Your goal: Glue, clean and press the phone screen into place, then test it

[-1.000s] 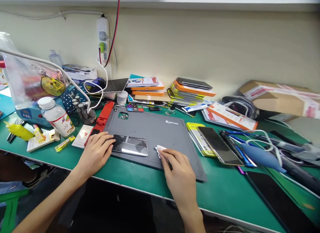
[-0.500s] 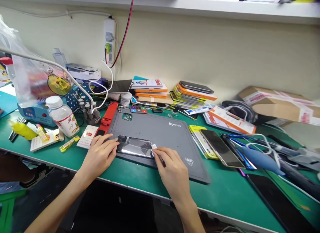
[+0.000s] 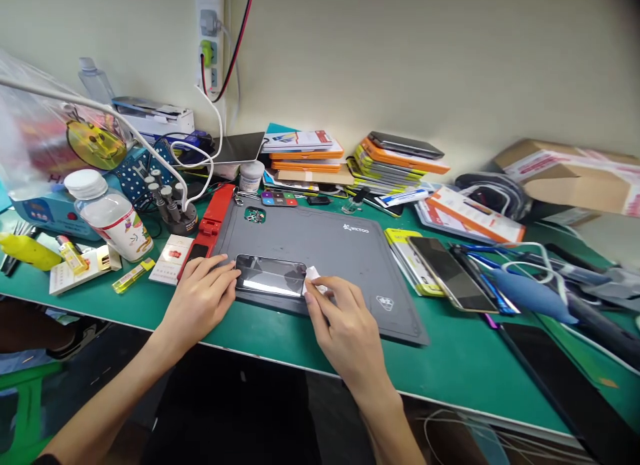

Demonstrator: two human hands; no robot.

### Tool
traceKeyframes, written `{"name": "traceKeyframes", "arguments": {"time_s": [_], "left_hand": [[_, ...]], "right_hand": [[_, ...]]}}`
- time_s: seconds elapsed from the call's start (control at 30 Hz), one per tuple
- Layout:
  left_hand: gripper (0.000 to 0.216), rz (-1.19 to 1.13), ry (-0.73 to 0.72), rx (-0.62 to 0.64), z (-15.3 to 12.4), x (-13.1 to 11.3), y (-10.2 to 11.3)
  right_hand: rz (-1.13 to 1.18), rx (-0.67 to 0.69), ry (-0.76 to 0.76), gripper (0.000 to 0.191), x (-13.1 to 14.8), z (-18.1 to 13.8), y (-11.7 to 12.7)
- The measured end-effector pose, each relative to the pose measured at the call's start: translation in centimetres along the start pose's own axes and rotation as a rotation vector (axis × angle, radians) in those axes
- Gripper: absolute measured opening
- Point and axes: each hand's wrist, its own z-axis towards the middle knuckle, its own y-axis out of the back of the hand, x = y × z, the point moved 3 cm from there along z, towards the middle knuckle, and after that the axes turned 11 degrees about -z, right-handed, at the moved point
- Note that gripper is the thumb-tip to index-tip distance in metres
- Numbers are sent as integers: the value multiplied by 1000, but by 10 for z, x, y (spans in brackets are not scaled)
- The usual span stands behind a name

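Observation:
A smartphone (image 3: 271,276) lies screen up on a grey work mat (image 3: 330,252) on the green bench. My left hand (image 3: 200,300) rests at the phone's left end, fingers curled against its edge, steadying it. My right hand (image 3: 345,328) pinches a small white wipe (image 3: 314,276) at the phone's right end, touching the glass.
Left of the mat lie a red tool (image 3: 210,222), a white bottle (image 3: 111,216), a cigarette pack (image 3: 170,258) and a yellow lighter (image 3: 131,276). Stacked boxes (image 3: 395,164) stand behind. More phones (image 3: 447,274), a blue blower (image 3: 530,296) and cables crowd the right. A cardboard box (image 3: 570,182) sits far right.
My right hand slid the white wipe left across the mat to the phone's right end. My left hand stayed on the phone. The camera tilted down.

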Motion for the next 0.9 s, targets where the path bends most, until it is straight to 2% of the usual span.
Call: {"name": "traceKeyframes", "arguments": {"time_s": [0.3,0.53,0.9], "left_hand": [[23,19,0,-14,0,-2,0],[21,19,13,-16,-1,0,1],[28,-6,32,-3,-7,3,-5]], "right_hand": [[54,53,29,25,13,8,2],[80,40,31,26,26,20,-6],[144,126,66,30,58,32,-21]]}}
